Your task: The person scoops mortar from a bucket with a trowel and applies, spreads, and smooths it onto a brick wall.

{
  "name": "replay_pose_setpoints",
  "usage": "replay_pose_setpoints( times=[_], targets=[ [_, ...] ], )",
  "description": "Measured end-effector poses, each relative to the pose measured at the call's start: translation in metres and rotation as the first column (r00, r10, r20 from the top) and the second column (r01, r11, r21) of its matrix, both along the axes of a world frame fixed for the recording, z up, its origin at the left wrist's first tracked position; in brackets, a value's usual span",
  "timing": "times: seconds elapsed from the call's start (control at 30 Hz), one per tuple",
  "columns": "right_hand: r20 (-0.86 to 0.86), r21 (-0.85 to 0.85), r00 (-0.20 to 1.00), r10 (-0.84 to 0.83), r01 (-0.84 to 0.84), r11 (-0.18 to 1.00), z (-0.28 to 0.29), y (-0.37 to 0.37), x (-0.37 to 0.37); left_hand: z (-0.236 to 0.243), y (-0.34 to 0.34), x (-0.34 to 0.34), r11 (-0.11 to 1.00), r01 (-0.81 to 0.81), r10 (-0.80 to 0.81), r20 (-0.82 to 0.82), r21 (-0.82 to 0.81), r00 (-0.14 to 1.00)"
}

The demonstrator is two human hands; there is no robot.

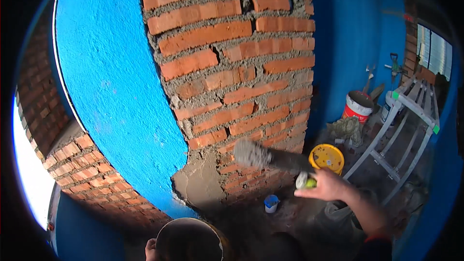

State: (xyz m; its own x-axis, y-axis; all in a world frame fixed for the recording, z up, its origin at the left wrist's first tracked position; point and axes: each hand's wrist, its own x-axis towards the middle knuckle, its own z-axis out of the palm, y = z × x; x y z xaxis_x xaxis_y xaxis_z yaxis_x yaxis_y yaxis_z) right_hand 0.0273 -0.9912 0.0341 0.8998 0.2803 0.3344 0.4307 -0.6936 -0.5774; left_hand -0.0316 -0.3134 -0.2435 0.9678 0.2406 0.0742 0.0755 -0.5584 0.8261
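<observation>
My right hand (328, 186) is closed round the handle of a trowel (292, 161), whose grey blade points left. A lump of wet grey mortar (251, 154) sits on the blade's far end, in front of the lower brick wall (208, 75). At the bottom edge, my left hand (151, 250) grips the side of a round bucket (166, 225); only some of its fingers show. The bucket's inside is too dark to make out. Left of the mortar, a smooth grey mortar patch (200, 179) covers the wall's low corner beside the blue plaster (111, 67).
A yellow-lidded bucket (326, 157) stands beyond my right hand. Behind it are a red-and-white bucket (357, 106) and a crumpled sack (345, 129). A metal trestle (382, 152) leans along the right. A small blue-and-white pot (271, 204) sits on the floor by the wall.
</observation>
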Motion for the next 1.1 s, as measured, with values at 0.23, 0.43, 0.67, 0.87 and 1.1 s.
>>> replay_pose_setpoints(
  times=[0.23, 0.43, 0.67, 0.87, 1.1],
  targets=[
    [-0.050, 0.390, 0.925, 0.378, -0.330, 0.860, 0.142, -0.018, 0.079, -0.006, -0.001, 0.005, 0.985, -0.121, 0.094, -0.208, -0.121, 0.974],
    [-0.219, 0.470, 0.885, 0.412, -0.274, 0.839, 0.240, -0.067, 0.165, -0.006, -0.013, 0.011, 0.995, -0.105, 0.103, -0.166, 0.001, 0.981],
    [0.358, 0.070, 0.932, -0.060, 0.038, 0.997, 0.251, -0.078, 0.191, -0.004, -0.016, 0.005, 0.989, -0.132, 0.141, -0.143, 0.073, 0.980],
    [0.473, -0.080, 0.865, -0.166, 0.230, 0.970, 0.244, -0.083, 0.186, -0.006, -0.015, 0.001, 0.984, -0.130, 0.142, -0.100, 0.124, 0.985],
    [0.369, -0.203, 0.897, -0.242, 0.332, 0.921, 0.279, -0.079, 0.150, -0.011, -0.008, -0.021, 0.967, -0.024, 0.023, 0.007, 0.254, 1.000]
  ],
)
